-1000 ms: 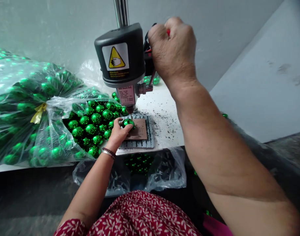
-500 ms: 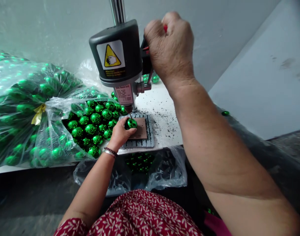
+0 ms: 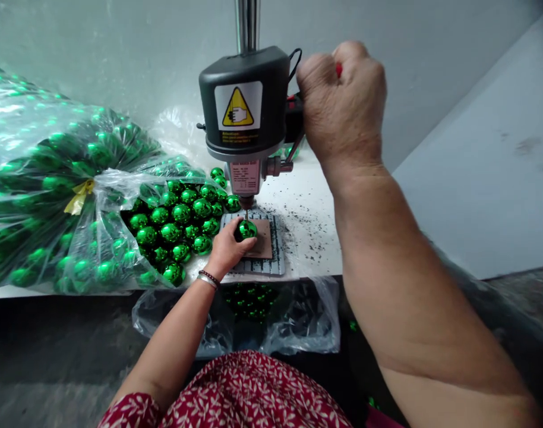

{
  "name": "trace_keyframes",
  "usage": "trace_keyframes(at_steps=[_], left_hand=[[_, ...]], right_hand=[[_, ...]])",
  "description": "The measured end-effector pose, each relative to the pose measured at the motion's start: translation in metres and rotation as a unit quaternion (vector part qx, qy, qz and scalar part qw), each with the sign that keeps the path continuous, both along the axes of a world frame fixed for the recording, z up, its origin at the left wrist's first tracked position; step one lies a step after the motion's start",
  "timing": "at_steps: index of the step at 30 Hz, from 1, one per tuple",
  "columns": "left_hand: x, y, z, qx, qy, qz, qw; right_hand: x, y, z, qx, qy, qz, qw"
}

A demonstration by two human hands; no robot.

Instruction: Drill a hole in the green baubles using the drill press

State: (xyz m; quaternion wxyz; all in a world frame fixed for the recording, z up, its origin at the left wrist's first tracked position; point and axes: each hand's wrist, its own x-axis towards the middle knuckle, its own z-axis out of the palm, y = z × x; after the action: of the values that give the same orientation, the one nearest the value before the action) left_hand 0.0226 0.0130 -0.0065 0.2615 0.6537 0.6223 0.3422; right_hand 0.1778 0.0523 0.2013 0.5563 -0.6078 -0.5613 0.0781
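Note:
My left hand (image 3: 227,245) pinches a shiny green ball (image 3: 248,230) between thumb and fingers, on a brown pad (image 3: 263,241) over the grey drill base plate (image 3: 275,264). Straight above the ball is the thin bit of a black bench drill (image 3: 245,104); whether it touches the ball is too small to tell. My right hand (image 3: 345,107) is a fist wrapped round the drill's lever at the upper right, with a bit of red showing between the fingers. The lever itself is mostly hidden by the hand.
An opened clear plastic bag of green balls (image 3: 170,233) lies left of the drill, beside a larger tied bag (image 3: 35,208). Dark shavings are scattered over the white table (image 3: 318,208). Below the table edge hangs another plastic bag (image 3: 298,333) with green balls inside.
The view has shifted, so the drill and both hands appear farther right. Both hands keep their grips, on the ball and on the lever.

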Motion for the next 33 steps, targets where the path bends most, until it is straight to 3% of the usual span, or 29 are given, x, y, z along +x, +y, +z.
trace_keyframes(at_steps=[5, 12, 19, 27, 33], left_hand=[[0.001, 0.002, 0.000, 0.024, 0.053, -0.036, 0.998], [0.000, 0.004, 0.000, -0.022, 0.018, -0.034, 0.999], [-0.001, 0.003, -0.003, -0.021, 0.015, -0.029, 0.999], [-0.001, 0.002, -0.002, -0.023, 0.021, -0.025, 0.999], [0.000, 0.001, -0.002, -0.021, 0.023, -0.023, 0.999]], right_hand=[[-0.001, 0.001, 0.000, 0.001, 0.007, -0.001, 1.000], [0.000, -0.007, -0.006, 0.022, 0.005, 0.001, 1.000], [0.003, -0.029, -0.034, 0.138, -0.011, 0.040, 0.990], [0.001, -0.048, -0.062, 0.198, -0.047, 0.008, 0.979], [0.000, -0.052, -0.075, 0.202, -0.061, -0.023, 0.977]])
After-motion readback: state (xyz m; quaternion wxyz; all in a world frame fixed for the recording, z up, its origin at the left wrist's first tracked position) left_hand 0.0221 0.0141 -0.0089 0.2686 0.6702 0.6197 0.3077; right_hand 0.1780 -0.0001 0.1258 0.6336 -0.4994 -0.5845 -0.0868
